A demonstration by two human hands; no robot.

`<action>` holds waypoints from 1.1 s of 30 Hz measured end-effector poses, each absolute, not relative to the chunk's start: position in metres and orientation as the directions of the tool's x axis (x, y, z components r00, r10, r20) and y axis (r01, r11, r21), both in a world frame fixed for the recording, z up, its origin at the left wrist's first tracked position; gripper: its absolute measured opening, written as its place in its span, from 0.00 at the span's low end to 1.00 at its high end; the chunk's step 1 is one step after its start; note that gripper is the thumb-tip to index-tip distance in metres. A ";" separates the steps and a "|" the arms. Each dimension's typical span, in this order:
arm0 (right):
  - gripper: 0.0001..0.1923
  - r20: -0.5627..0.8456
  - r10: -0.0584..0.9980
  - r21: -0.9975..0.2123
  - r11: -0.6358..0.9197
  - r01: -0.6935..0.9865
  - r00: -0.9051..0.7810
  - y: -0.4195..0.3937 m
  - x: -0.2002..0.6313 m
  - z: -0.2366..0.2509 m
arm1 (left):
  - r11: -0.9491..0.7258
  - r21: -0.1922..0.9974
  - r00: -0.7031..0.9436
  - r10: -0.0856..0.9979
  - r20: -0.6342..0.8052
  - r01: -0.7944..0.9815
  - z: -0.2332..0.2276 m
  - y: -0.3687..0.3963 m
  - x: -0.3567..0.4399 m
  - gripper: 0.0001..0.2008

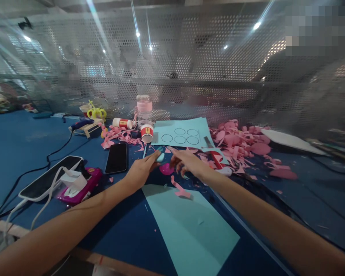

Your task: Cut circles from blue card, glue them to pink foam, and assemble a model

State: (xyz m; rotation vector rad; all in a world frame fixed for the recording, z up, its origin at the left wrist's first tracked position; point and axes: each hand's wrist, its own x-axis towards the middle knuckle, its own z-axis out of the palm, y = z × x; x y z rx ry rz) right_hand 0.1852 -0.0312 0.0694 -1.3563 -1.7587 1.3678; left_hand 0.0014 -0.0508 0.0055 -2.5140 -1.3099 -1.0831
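Blue table (pixel 23 145), wide, perforated metal screen behind it. Largest thing on it near you: a light teal sheet (pixel 189 226) lying flat in front of your arms. A second teal sheet with drawn circles (pixel 179 132) lies farther back, six outlines in two rows. Right of that, a heap of pink paper scraps (pixel 241 143), curls and rounds, spilling toward the table edge.

Left side: a black phone (pixel 116 158) face down, a tablet with white cable (pixel 50 180) on a pink case, a glue gun (pixel 82 124) on its stand. Behind centre, a clear jar with pink lid (pixel 144 109) and a small red-and-white cup (pixel 147 133) just in front of it.

Your left hand (pixel 140 172) is closed in a pinch on a small teal piece (pixel 160 156), held just above the table. Your right hand (pixel 186 163) reaches in beside it, fingers loosely spread and curled down; whether it grips anything I cannot tell. A pink disc (pixel 166 169) lies on the table right under the two hands, a pink strip (pixel 179 189) nearer you on the sheet's edge.

Judged step: small-part handling mid-way, both hands meeting over the teal piece and disc. Next move likely calls for a fine two-finger hold with the right hand, steady wrists, and keeping stray scraps clear of the piece.
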 end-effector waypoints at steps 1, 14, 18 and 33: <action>0.22 -0.129 0.923 -0.920 0.024 0.390 -0.362 -0.032 0.182 0.066 | -0.684 0.238 0.413 0.641 0.647 0.689 0.004 -0.052 0.003 0.18; 0.18 0.103 0.947 -0.907 0.216 0.361 -0.306 -0.028 0.180 0.030 | -0.337 0.879 0.111 0.941 0.318 0.338 0.008 -0.054 0.015 0.13; 0.22 0.163 0.940 -0.831 0.294 0.472 -0.298 -0.032 0.179 0.030 | -0.263 0.924 0.078 0.965 0.252 0.277 0.007 -0.050 0.019 0.08; 0.24 0.159 0.959 -0.691 0.278 0.667 -0.235 -0.030 0.185 0.024 | -0.284 0.760 -0.046 0.924 0.381 0.584 0.015 -0.052 0.014 0.13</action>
